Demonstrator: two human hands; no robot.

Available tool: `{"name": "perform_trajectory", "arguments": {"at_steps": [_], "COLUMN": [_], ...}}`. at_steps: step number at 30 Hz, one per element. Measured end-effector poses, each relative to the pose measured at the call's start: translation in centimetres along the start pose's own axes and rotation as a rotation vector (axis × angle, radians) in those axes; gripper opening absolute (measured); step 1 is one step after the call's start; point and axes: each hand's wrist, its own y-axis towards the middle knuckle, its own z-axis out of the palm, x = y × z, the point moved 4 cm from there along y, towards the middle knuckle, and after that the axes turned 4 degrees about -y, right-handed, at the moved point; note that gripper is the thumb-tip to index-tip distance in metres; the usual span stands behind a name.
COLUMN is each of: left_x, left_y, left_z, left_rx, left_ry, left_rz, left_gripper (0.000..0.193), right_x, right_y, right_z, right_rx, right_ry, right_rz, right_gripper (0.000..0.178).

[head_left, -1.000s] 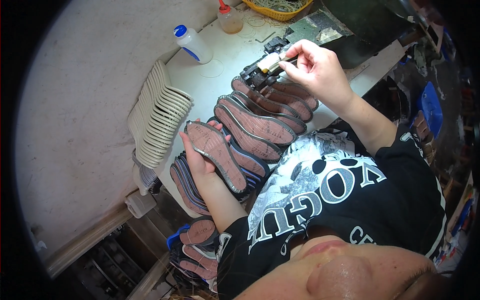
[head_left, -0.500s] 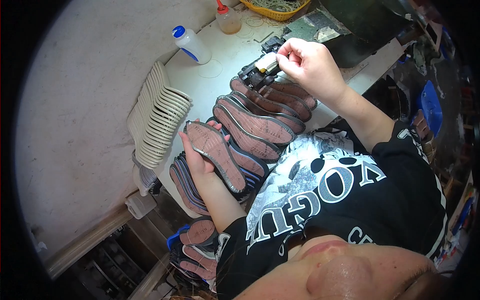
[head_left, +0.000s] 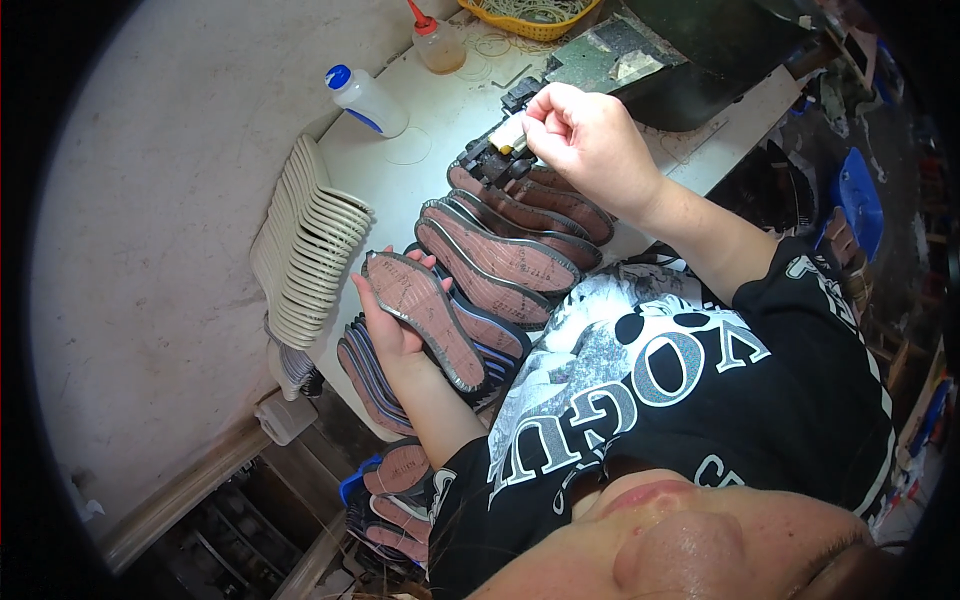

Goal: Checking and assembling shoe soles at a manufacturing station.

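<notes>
The left hand cradles a light, bendy shoe sole, best gripped at its edges, while at one o'clock the right hand pinches a small brush.

We see two packages at the table's far side: a white plastic bottle with a blue cap, left, and a clear red-nozzled bottle, just right.
</notes>
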Motion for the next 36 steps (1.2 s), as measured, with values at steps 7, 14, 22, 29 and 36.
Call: {"name": "perform_trajectory", "arguments": {"at_steps": [7,14,22,29,36], "left_x": [0.1,0.1,0.0,-0.1,0.0], "left_y": [0.0,0.0,0.0,-0.1,0.0], "left_z": [0.0,-0.1,-0.1,0.2,-0.1], "left_rx": [0.008,0.018,0.015,-0.033,-0.031], "left_ry": [-0.002,-0.005,-0.017,-0.024,-0.029], "left_rz": [-0.017,-0.009,-0.010,-0.015,-0.014], "left_gripper": [0.069,0.074,0.068,0.074,0.075], "right_x": [0.1,-1.1,-1.4,-1.4,-1.0], "right_y": [-0.6,-1.7,-1.9,-1.4,-1.2], "right_z": [0.4,0.8,0.6,-0.1,0.3], "right_rx": [-0.033,-0.005,-0.028,-0.010,-0.050], "right_ry": [0.092,0.171,0.155,0.104,0.083], "right_rz": [-0.015,0.013,-0.008,-0.015,-0.044], "right_gripper": [0.013,0.011,0.012,0.019,0.012]}}
